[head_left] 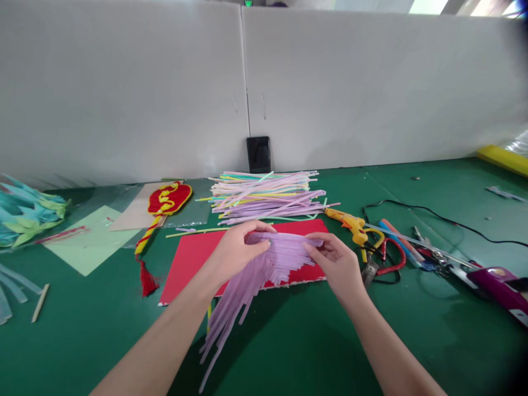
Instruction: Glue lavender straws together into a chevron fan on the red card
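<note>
Both my hands hold a fan of light purple straws (264, 269) over a red sheet (193, 256) on the green table. My left hand (239, 247) grips the straws' upper left part, fingers curled over them. Pinching their right edge is my right hand (336, 264). The straws' loose ends hang down toward me. Behind the red sheet lies a pile of pastel straws (264, 195).
A red and yellow ornament with a tassel (165, 206) lies at the left, near pale paper sheets (93, 239). Teal paper leaves (25, 212) sit far left. A yellow glue gun (350, 224), pliers, scissors and a cable (433, 217) crowd the right. A white partition (247, 88) backs the table.
</note>
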Tool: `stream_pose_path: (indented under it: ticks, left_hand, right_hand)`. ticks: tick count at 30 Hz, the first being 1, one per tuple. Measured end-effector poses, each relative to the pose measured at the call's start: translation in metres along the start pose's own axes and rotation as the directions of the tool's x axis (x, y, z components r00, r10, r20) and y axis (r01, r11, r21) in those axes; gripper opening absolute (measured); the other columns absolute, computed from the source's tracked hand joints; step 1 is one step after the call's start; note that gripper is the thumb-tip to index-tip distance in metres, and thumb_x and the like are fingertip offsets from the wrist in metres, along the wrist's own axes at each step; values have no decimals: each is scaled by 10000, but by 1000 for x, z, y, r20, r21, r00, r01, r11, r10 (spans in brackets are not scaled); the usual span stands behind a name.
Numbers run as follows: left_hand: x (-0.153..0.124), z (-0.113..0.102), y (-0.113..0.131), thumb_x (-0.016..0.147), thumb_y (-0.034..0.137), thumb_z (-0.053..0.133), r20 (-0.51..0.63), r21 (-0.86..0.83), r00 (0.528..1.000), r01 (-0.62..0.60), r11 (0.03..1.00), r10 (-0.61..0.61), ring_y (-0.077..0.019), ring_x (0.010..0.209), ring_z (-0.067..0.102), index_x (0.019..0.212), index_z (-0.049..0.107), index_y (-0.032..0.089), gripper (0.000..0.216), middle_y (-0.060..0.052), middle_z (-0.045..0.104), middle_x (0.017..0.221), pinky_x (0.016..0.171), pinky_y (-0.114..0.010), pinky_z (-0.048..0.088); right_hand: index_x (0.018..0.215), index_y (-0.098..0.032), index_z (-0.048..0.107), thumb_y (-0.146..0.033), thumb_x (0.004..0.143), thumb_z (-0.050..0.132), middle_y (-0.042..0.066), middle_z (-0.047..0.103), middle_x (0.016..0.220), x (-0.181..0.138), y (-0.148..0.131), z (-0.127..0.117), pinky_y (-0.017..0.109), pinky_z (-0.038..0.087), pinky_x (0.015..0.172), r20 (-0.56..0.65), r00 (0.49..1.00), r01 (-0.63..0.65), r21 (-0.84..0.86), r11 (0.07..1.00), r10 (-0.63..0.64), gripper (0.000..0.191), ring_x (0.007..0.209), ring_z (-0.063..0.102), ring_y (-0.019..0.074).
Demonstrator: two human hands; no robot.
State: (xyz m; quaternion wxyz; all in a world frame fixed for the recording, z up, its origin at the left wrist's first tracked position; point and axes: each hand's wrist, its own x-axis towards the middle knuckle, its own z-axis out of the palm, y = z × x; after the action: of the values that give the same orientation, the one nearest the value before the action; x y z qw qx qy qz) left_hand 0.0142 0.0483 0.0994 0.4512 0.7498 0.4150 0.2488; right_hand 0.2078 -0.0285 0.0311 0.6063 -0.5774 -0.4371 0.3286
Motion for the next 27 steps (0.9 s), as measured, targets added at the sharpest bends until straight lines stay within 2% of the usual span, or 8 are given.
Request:
stream_pose_path:
  ticks: [8,17,24,27]
  left_hand:
    - [1,0,0,772,179,550,7,7,999,-37,999,37,-196,949,618,934,663,236,206,-10,680,1018,853,-330,474]
    - [1,0,-1,768,187,556,12,23,999,-30,999,30,-190,874,628,894,677,239,183,-4,691,970,834,-337,487]
    - [1,1,-2,781,183,557,31,-13,999,-42,999,42,-199,1032,605,984,674,257,246,-12,675,1096,909,-336,461]
    - [1,2,-3,789,199,568,55,-17,998,-13,1000,14,-186,1008,621,977,680,268,230,0,683,1084,898,-318,464]
  right_hand:
    - [884,-209,673,-384,708,712,48,688,847,0,-1,1,295,549,645,9,1000,6,-1,1000,-6,252,727,627,158]
    - [872,-216,668,-378,715,709,39,688,856,0,-2,1,293,541,655,12,1000,-9,-3,1000,9,230,733,624,155]
    - [893,-214,669,-392,712,708,43,691,878,-1,-2,2,299,543,664,15,1000,-14,-12,1000,14,257,739,624,157]
    - [893,-215,669,-387,715,706,38,689,861,-2,-2,2,292,540,653,36,999,-23,-12,1000,23,250,719,618,151]
